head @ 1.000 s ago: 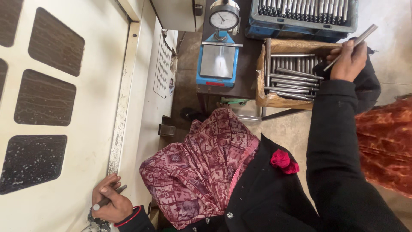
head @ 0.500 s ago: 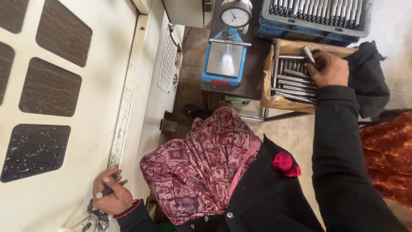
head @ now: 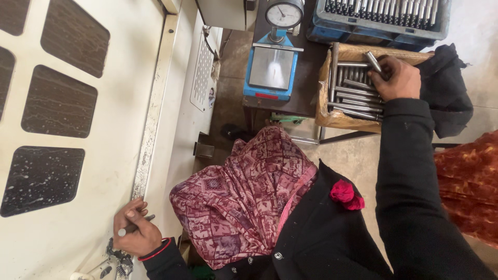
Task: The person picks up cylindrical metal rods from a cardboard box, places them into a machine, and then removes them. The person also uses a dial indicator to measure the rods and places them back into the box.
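From the head camera I look down over a patterned maroon scarf (head: 244, 202) and a black coat with a red fabric flower (head: 346, 195). My right hand (head: 397, 78), at the end of a black sleeve, reaches over a shallow cardboard box (head: 326, 111) lined with smooth, silvery steel rods (head: 353, 96) lying side by side. Its fingers are curled shut around one short rod (head: 372, 60), whose round polished end sticks up past the knuckles. My left hand (head: 134, 234) rests low against a cream machine panel (head: 104, 155) set with dark, speckled rounded squares; the fingers are bent together around a thin grey pin (head: 136, 226), though I cannot tell quite how firmly. Just left of the box stands a blue gauge stand (head: 271, 70) with a round dial (head: 284, 13) and a flat metal plate. Behind the box, a blue-grey plastic crate (head: 384, 26) holds more rods upright.
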